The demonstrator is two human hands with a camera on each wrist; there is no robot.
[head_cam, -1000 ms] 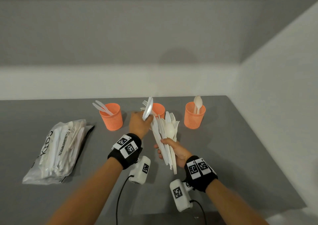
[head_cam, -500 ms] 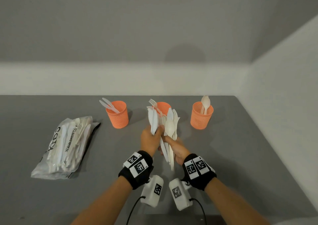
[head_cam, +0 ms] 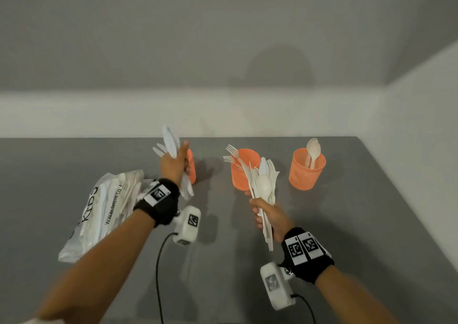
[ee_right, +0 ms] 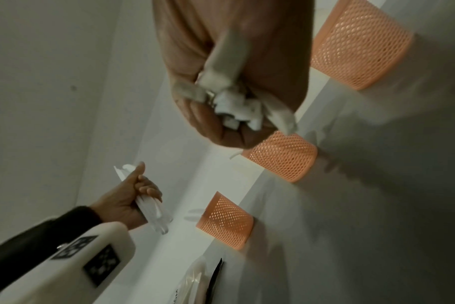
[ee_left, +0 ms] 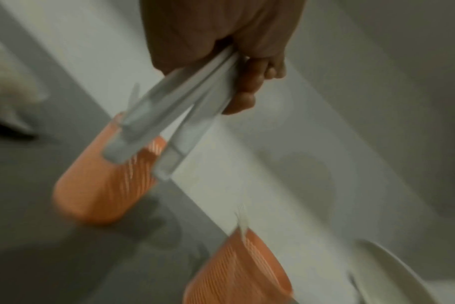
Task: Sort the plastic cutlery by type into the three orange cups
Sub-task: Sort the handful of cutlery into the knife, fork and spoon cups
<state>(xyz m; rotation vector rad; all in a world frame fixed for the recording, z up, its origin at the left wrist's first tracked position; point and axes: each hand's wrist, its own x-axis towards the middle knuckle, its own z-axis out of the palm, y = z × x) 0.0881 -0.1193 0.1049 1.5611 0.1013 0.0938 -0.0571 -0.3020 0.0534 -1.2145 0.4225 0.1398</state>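
Three orange mesh cups stand in a row at the back of the grey table. The left cup (head_cam: 192, 169) holds knives, the middle cup (head_cam: 240, 175) forks, the right cup (head_cam: 306, 172) spoons. My left hand (head_cam: 175, 165) grips a few white knives (head_cam: 171, 141), blades up, right in front of the left cup; their handles (ee_left: 179, 123) hang by that cup's rim (ee_left: 143, 148). My right hand (head_cam: 264, 214) holds a mixed bundle of white cutlery (head_cam: 263, 183) upright, just in front of the middle cup.
A clear plastic bag (head_cam: 106, 207) with more cutlery lies on the table's left side. The table (head_cam: 334, 224) ends at a white wall on the right and a low ledge behind the cups. Wrist camera cables hang under both forearms.
The left hand drew knives out of the bundle and swung them left to the left cup. The hands, close together half a second ago, are now apart. The right hand stayed put.
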